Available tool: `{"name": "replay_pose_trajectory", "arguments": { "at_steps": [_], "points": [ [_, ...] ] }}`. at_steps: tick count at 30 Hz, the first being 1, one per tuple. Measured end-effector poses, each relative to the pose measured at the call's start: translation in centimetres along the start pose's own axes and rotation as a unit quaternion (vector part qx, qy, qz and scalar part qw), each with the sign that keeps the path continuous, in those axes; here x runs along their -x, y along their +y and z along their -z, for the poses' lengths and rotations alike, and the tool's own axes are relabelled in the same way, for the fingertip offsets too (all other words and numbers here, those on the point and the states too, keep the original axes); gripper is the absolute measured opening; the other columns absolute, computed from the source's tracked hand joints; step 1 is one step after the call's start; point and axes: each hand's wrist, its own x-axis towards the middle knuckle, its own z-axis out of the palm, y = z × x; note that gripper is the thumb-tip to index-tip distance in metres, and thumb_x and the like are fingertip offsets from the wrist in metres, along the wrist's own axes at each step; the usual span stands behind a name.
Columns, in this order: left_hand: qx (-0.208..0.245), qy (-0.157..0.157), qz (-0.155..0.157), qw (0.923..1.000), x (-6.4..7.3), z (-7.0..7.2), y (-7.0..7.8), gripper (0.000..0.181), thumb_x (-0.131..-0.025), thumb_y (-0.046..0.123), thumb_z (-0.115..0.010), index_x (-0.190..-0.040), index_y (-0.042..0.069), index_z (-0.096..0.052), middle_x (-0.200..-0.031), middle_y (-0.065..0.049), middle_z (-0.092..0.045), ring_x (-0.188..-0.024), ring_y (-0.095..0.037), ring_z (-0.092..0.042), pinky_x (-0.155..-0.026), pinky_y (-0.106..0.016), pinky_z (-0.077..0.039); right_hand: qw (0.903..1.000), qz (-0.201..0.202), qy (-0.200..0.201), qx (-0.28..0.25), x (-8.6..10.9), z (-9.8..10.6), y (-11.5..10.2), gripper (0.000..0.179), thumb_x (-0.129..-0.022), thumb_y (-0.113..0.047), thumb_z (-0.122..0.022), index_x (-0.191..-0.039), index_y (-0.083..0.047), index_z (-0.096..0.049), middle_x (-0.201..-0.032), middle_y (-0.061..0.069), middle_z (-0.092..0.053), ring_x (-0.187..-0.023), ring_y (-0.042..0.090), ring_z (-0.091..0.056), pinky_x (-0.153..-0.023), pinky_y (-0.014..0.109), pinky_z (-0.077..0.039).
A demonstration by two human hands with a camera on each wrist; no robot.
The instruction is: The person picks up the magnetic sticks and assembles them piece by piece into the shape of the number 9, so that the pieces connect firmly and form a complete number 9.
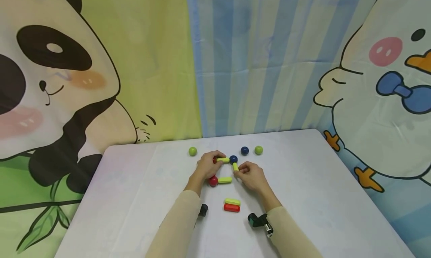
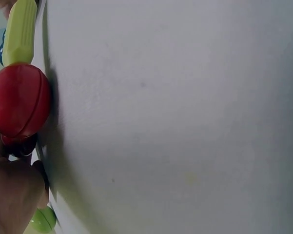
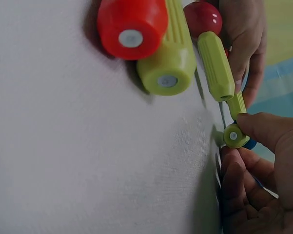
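Observation:
My left hand point(image 1: 206, 165) holds a red ball point(image 1: 214, 160), mostly covered by its fingers. From that ball a yellow-green magnetic rod point(image 1: 223, 160) runs to a dark blue ball point(image 1: 234, 159). A second yellow-green rod point(image 1: 235, 166) points from the blue ball toward me, and my right hand point(image 1: 251, 176) pinches it between thumb and fingers. In the right wrist view this rod's end point(image 3: 233, 136) shows a round metal tip. Just below the left hand, a nearer red ball point(image 1: 213, 181) has another yellow-green rod point(image 1: 225, 180) at its right side.
Closer to me, a loose yellow-green rod point(image 1: 232, 201) and a red rod point(image 1: 231, 208) lie side by side. Toward the back of the white table point(image 1: 134, 198) are a green ball point(image 1: 192, 151), a blue ball point(image 1: 244, 150) and another green ball point(image 1: 258, 150). A printed curtain point(image 1: 161, 63) hangs behind.

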Motion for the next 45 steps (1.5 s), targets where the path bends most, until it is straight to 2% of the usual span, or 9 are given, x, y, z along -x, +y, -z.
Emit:
{"name": "replay_pose_trajectory", "arguments": {
  "at_steps": [9,15,18,21,27,31,35,40,45],
  "points": [
    [-0.022,-0.007,0.000,0.9997,0.8,0.1,-0.6,0.023,-0.100,0.028,-0.066,-0.123,0.031,-0.070,-0.136,-0.002,-0.061,-0.134,-0.030,-0.049,-0.110,-0.062,-0.030,0.9998,-0.001,-0.017,-0.003,0.2,-0.2,0.0,0.025,-0.091,-0.027,-0.079,-0.103,-0.007,-0.070,-0.086,0.001,-0.067,-0.077,0.015,-0.058,-0.068,0.028,-0.047],
    [-0.075,-0.023,-0.031,0.9964,1.3,0.5,-0.2,0.035,-0.099,0.039,-0.066,-0.134,0.033,-0.063,-0.158,-0.004,-0.041,-0.144,-0.032,-0.037,-0.111,-0.062,-0.031,0.9989,-0.010,-0.036,0.030,-0.5,0.6,0.0,0.026,-0.091,-0.031,-0.079,-0.102,-0.009,-0.070,-0.087,0.003,-0.067,-0.074,0.016,-0.060,-0.067,0.028,-0.047],
    [-0.097,-0.028,-0.041,0.9940,1.4,0.8,-0.1,0.040,-0.098,0.044,-0.066,-0.136,0.034,-0.061,-0.163,-0.004,-0.033,-0.146,-0.033,-0.033,-0.111,-0.061,-0.030,0.9981,-0.010,-0.043,0.043,-0.9,1.0,0.1,0.027,-0.091,-0.033,-0.078,-0.102,-0.010,-0.070,-0.087,0.003,-0.066,-0.074,0.016,-0.060,-0.067,0.028,-0.047],
    [-0.122,-0.032,-0.052,0.9906,1.7,1.1,0.0,0.041,-0.096,0.046,-0.067,-0.135,0.034,-0.063,-0.163,-0.004,-0.033,-0.146,-0.033,-0.030,-0.112,-0.059,-0.030,0.9973,0.000,-0.053,0.051,-1.1,1.2,0.1,0.027,-0.093,-0.035,-0.076,-0.101,-0.009,-0.070,-0.086,0.002,-0.067,-0.072,0.015,-0.060,-0.065,0.027,-0.047],
    [-0.175,-0.028,-0.081,0.9809,2.8,1.5,-0.1,0.037,-0.096,0.048,-0.067,-0.131,0.033,-0.066,-0.158,-0.003,-0.038,-0.145,-0.031,-0.031,-0.111,-0.055,-0.030,0.9971,0.021,-0.065,0.034,-1.8,1.8,0.0,0.028,-0.100,-0.036,-0.066,-0.103,-0.008,-0.071,-0.081,0.004,-0.069,-0.070,0.016,-0.062,-0.064,0.029,-0.048],
    [-0.174,-0.038,-0.104,0.9786,3.7,1.7,0.1,0.039,-0.095,0.051,-0.067,-0.128,0.031,-0.067,-0.155,-0.004,-0.041,-0.143,-0.031,-0.033,-0.108,-0.055,-0.031,0.9971,0.051,-0.033,0.047,-2.4,2.5,0.1,0.025,-0.101,-0.032,-0.064,-0.110,-0.008,-0.068,-0.099,0.007,-0.068,-0.084,0.019,-0.062,-0.075,0.033,-0.051],
    [-0.178,-0.049,-0.112,0.9765,4.3,1.9,0.4,0.037,-0.093,0.053,-0.070,-0.122,0.031,-0.070,-0.152,-0.002,-0.042,-0.142,-0.029,-0.031,-0.108,-0.053,-0.030,0.9940,0.098,-0.008,0.047,-3.3,3.4,0.3,0.031,-0.101,-0.024,-0.065,-0.127,-0.008,-0.062,-0.126,0.013,-0.060,-0.094,0.026,-0.062,-0.085,0.040,-0.051],
    [-0.191,-0.053,-0.114,0.9736,4.7,2.1,0.4,0.035,-0.090,0.054,-0.073,-0.117,0.031,-0.071,-0.150,0.000,-0.043,-0.143,-0.028,-0.028,-0.110,-0.050,-0.028,0.9893,0.136,-0.016,0.051,-4.2,4.2,0.1,0.049,-0.101,-0.019,-0.063,-0.147,-0.009,-0.051,-0.154,0.018,-0.040,-0.099,0.031,-0.064,-0.088,0.045,-0.053],
    [-0.203,-0.054,-0.130,0.9690,5.1,2.5,0.1,0.035,-0.089,0.055,-0.074,-0.115,0.031,-0.072,-0.141,0.002,-0.049,-0.141,-0.026,-0.030,-0.109,-0.050,-0.027,0.9857,0.150,-0.046,0.060,-4.8,3.9,0.5,0.052,-0.102,-0.015,-0.061,-0.151,-0.006,-0.046,-0.163,0.020,-0.028,-0.105,0.033,-0.063,-0.094,0.050,-0.052]
  ]
}}
